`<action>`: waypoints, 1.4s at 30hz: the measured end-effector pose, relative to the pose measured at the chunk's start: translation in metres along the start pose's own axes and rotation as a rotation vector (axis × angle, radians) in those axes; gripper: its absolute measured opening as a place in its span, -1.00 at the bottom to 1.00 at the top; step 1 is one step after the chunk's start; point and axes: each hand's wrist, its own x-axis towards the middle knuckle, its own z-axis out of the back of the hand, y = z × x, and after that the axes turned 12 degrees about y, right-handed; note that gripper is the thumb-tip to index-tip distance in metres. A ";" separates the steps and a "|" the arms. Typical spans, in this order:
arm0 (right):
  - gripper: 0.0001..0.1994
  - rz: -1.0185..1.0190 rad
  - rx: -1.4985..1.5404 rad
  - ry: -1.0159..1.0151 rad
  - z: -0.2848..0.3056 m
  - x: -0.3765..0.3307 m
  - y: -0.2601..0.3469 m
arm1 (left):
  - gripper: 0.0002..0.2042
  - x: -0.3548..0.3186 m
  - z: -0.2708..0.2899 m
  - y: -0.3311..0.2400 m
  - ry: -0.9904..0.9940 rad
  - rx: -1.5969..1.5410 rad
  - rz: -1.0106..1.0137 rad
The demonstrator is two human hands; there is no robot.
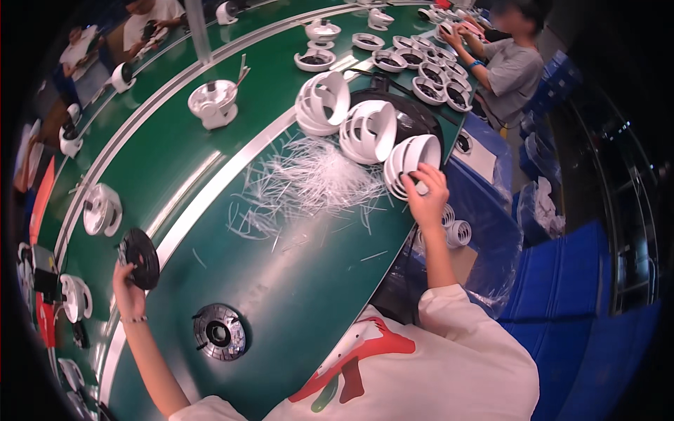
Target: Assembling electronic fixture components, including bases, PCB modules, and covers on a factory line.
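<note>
My left hand (129, 293) is closed on the rim of a round black disc-shaped part (143, 258), held up on edge over the left side of the green bench. Out to the right, my right hand (428, 200) grips the near edge of a stack of white plastic rings (423, 149), thumb and fingers bent at its rim. Two similar stacks of white rings (368, 130) (321, 104) stand just beyond it. Between my arms, a round black part with a shiny segmented face and a central hub (220, 332) lies on the green bench top (302, 295).
A heap of thin clear plastic strips (316, 175) covers the bench middle. White round housings (213, 102) stand along the green conveyor (168, 147). Many white rings with dark centres (428, 90) crowd the far right, by a co-worker (516, 67). Blue bins (562, 274) stand right.
</note>
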 end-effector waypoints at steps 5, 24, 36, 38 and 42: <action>-0.71 -0.087 -0.122 -0.135 0.010 0.022 0.013 | -0.71 -0.077 0.060 0.037 -0.169 -0.229 0.046; -0.86 0.316 -0.108 0.165 0.105 0.103 0.106 | -0.54 -0.126 0.045 0.079 -0.448 0.073 -0.396; -0.68 0.789 0.289 0.760 -0.201 0.001 0.255 | -0.51 -0.124 0.056 0.077 -0.427 0.135 -0.519; -0.67 0.723 0.268 0.823 -0.207 -0.011 0.258 | -0.31 -0.130 0.057 0.070 -0.337 -0.161 -0.408; -0.42 0.699 0.135 1.015 -0.180 -0.015 0.298 | -0.32 -0.151 0.058 0.056 -0.316 -0.202 -0.311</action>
